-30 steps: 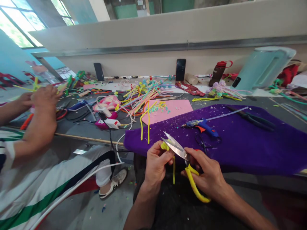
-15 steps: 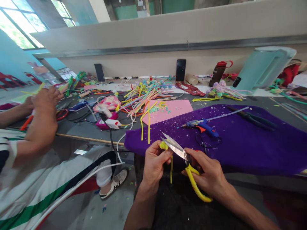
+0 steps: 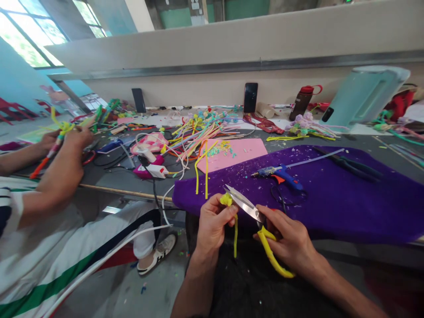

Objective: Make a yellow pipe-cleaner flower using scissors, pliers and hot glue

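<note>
Between its thumb and fingers, my left hand [image 3: 213, 225] pinches a small yellow flower-like piece [image 3: 226, 199], with a yellow stem hanging below. My right hand [image 3: 288, 236] grips yellow-handled scissors [image 3: 245, 204]; their slightly parted blades point left, with the tips beside the yellow piece. Both hands are over my lap at the edge of the purple cloth [image 3: 331, 207]. On that cloth lie a blue glue gun [image 3: 281, 174] with a glue stick in it and dark pliers [image 3: 351, 165]. Two yellow strips [image 3: 206, 176] hang over a pink sheet [image 3: 245, 152].
A person's hands [image 3: 74, 137] work with coloured stems at the left. Behind are a pile of stems [image 3: 205, 128], a phone [image 3: 251, 98], a brown bottle [image 3: 300, 104] and a teal container [image 3: 364, 97]. A power strip [image 3: 154, 171] with cables lies left of the cloth.
The scissor tips and the yellow piece have shifted slightly against each other. The other person's hands have moved, and a coloured stem bundle now shows in them.
</note>
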The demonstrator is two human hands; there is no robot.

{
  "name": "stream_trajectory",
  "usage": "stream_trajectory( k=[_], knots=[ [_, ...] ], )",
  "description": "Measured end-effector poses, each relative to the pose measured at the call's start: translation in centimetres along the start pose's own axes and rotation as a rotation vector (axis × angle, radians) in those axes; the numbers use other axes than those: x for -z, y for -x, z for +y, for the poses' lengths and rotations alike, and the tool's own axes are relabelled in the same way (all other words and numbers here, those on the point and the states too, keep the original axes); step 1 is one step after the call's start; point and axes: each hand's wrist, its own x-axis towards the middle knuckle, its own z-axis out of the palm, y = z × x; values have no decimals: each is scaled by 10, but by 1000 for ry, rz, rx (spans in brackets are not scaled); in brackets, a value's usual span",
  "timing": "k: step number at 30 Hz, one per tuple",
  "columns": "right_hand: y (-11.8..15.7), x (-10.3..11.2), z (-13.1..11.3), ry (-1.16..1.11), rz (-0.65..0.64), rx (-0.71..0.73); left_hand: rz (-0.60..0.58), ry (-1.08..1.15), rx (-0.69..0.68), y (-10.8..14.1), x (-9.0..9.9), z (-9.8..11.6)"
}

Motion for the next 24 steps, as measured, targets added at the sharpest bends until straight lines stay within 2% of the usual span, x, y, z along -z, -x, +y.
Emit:
stream_trajectory(
  k=[12, 15, 19, 24],
  knots=[
    [2, 1, 0, -60, -10, -40, 5, -14, 11, -2, 3, -1],
    [1, 4, -4, -104, -10, -122, 22, -25, 3, -2, 1, 1],
    [1, 9, -10, -165, -98, -237, 30, -52, -8, 0, -3, 5],
    [1, 7, -15, -93, -131, -153, 24, -10, 7, 1, -5, 5]
  ],
)
